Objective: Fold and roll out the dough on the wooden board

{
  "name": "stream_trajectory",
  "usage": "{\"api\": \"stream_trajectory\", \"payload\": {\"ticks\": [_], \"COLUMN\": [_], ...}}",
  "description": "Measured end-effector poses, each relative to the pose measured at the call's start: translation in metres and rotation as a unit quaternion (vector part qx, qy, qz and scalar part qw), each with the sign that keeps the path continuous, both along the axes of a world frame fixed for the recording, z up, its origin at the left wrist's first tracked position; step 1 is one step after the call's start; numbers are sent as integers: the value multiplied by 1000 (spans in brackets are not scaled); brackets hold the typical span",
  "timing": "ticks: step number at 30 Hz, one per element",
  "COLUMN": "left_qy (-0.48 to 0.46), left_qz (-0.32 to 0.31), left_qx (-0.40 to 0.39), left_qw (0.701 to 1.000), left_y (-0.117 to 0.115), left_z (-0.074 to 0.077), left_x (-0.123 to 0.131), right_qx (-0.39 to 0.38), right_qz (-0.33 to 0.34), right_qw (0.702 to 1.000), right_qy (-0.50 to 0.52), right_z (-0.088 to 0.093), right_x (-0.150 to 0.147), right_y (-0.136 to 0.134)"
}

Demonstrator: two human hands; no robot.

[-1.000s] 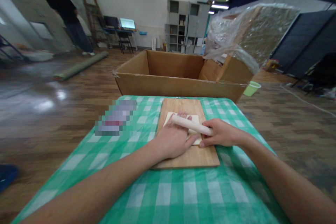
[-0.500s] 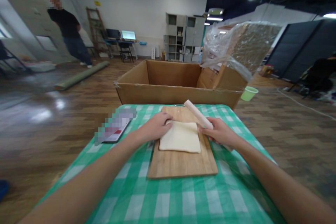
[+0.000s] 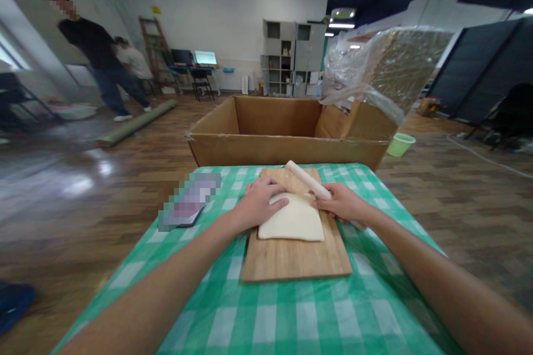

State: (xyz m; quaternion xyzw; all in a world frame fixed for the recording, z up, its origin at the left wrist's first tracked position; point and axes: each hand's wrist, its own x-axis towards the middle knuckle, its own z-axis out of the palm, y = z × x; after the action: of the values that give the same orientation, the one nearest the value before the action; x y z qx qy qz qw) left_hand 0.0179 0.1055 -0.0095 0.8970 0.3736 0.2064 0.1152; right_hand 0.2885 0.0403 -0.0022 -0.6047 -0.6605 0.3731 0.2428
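Observation:
A flat square of pale dough (image 3: 293,221) lies on a wooden cutting board (image 3: 295,258) on the green checked tablecloth (image 3: 291,316). My left hand (image 3: 258,203) rests on the dough's far left corner, fingers curled over its edge. My right hand (image 3: 343,202) grips one end of a pale rolling pin (image 3: 306,178), which slants away over the board's far right corner, lifted off the dough.
A blurred flat device (image 3: 187,202) lies left of the board. A large open cardboard box (image 3: 287,133) stands just beyond the table, with a plastic-wrapped bundle (image 3: 383,66) at its right. A green tub (image 3: 400,144) sits on the floor. People walk at far left (image 3: 95,50).
One second ago both hands pressed the rolling pin on the dough. The right hand has since lifted the pin to the far right, and the left hand moved to the dough's far left corner.

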Motion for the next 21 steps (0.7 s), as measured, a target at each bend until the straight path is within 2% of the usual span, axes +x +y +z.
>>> {"api": "stream_trajectory", "payload": {"ticks": [3, 6, 10, 13, 16, 21], "left_qy": [3, -7, -5, 8, 8, -44], "left_qz": [45, 62, 83, 79, 50, 61], "left_qx": [10, 20, 37, 56, 62, 9], "left_qw": [999, 998, 996, 995, 997, 997], "left_y": [-8, -10, -12, -14, -16, -13], "left_z": [-4, -5, -4, -3, -3, -6], "left_x": [7, 8, 8, 10, 13, 18], "right_qx": [7, 18, 88, 119, 118, 124], "right_qz": [-5, -19, -15, -12, -21, 9], "right_qw": [1000, 999, 994, 988, 987, 987], "right_qy": [-9, -21, -67, -102, -105, -105], "right_z": [1, 1, -1, 1, 6, 10], "right_x": [-4, -7, -5, -3, -8, -28], "right_y": [2, 3, 5, 8, 16, 38]}}
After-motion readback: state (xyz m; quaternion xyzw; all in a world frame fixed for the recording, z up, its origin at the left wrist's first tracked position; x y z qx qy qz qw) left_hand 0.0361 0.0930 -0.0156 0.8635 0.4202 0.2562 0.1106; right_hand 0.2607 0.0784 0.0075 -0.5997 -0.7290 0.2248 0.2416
